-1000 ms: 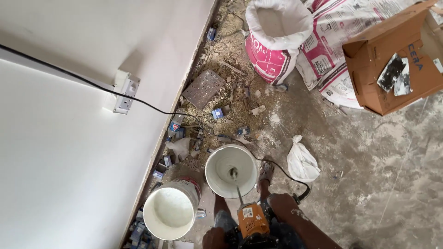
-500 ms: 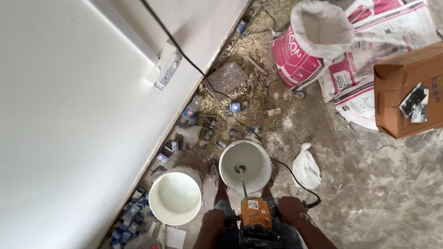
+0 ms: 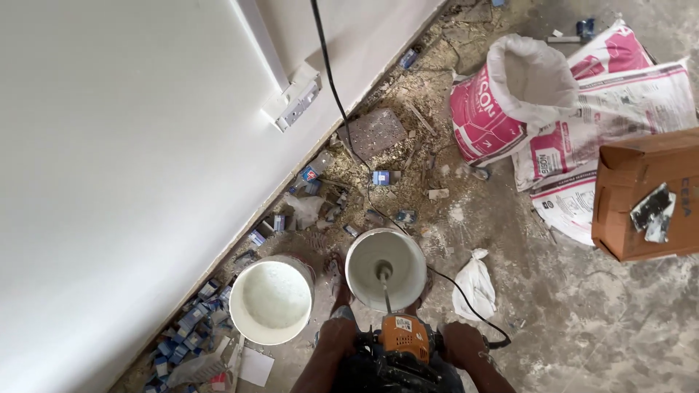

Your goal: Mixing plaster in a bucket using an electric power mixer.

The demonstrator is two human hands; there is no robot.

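We hold one orange mixer drill (image 3: 405,339) at the bottom of the view, our left hand (image 3: 342,329) closed on its handle at 9 o'clock and our right hand (image 3: 460,342) closed on the handle at 3 o'clock. Its rod dips into one of two white buckets (image 3: 386,268), straight ahead at 12 o'clock; the second bucket (image 3: 271,300) stands just beside it at 9 o'clock. One white plastic bag (image 3: 475,287) lies at 2 o'clock. Farther off, two pink-and-white sacks (image 3: 510,102) and one cardboard box (image 3: 641,193) rest at 1 to 2 o'clock.
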